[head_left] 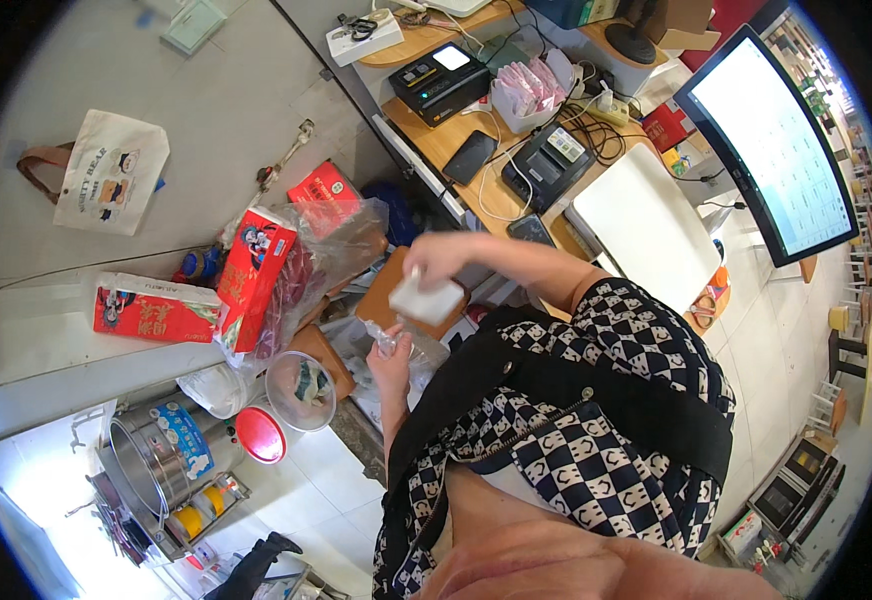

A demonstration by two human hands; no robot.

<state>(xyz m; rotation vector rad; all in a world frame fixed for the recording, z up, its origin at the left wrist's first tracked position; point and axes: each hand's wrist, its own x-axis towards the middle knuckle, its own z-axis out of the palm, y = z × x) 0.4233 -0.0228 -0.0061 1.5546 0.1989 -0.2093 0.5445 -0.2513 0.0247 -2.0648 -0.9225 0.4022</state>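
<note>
Hands: right (434, 258) grips white block (426, 297) above left (392, 362).

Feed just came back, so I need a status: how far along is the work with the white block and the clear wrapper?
Done, it seems: the white block is bare, held in the right hand. In hand: the left hand pinches the crumpled clear wrapper just below it. Left, probably: setting both down; the clear bowl and red lid nearby sit untouched.
</note>
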